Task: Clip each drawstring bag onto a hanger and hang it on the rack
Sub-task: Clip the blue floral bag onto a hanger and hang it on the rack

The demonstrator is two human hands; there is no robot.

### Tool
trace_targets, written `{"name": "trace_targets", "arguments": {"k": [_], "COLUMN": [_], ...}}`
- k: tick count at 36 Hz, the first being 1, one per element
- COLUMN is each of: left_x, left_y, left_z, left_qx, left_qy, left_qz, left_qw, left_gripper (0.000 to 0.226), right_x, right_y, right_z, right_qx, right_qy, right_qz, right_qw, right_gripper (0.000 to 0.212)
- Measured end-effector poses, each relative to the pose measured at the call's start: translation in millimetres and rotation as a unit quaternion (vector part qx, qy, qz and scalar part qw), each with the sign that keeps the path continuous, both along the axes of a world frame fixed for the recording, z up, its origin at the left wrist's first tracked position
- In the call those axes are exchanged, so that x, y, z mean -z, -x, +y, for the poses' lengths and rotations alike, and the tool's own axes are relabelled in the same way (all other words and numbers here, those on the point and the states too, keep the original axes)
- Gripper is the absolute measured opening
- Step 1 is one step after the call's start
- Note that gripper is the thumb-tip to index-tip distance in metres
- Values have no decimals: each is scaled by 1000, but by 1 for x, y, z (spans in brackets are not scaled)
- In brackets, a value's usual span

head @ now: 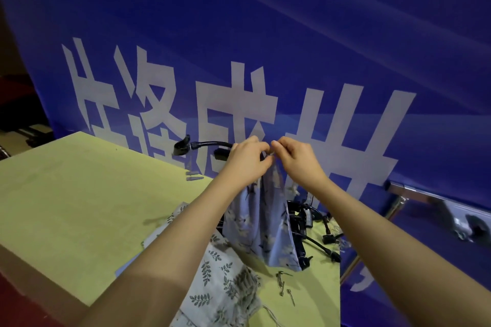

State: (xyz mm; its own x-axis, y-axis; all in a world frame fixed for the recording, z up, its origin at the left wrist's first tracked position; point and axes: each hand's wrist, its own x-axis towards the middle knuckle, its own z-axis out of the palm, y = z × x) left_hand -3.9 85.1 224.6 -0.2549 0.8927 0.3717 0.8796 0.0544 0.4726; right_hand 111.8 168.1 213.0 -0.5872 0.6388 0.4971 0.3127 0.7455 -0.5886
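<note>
Fingers of both hands curl together at the top edge of a blue flowered bag [261,223], pinching it up above the yellow-green table [66,194]. Left hand [247,160] and right hand [299,160] nearly touch, and the bag hangs down between the forearms. A black hanger [204,146] sticks out to the left from behind the left hand. More hangers [305,220] lie behind the bag, a leaf-print bag [220,273] in front.

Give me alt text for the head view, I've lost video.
Both hands, left hand and right hand, pinch the top of a blue floral bag against a black hanger held above the yellow-green table. A leaf-print bag and more black hangers lie below.
</note>
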Motion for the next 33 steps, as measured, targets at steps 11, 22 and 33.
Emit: {"name": "trace_targets", "arguments": {"k": [11, 22, 33], "left_x": [-12, -29, 24], "left_y": [-29, -101, -202], "left_z": [11, 17, 42], "left_qx": [16, 133, 207], "left_qy": [13, -28, 7], "left_qz": [26, -34, -59], "left_qw": [999, 990, 976], "left_gripper": [16, 22, 15], "right_x": [-9, -26, -6], "right_y": [-29, -98, -212], "right_z": [-14, -21, -21], "right_qx": [46, 99, 218], "right_qy": [20, 88, 168], "right_qz": [137, 260, 192], "right_qw": [989, 956, 942], "right_gripper": [40, 37, 19]}}
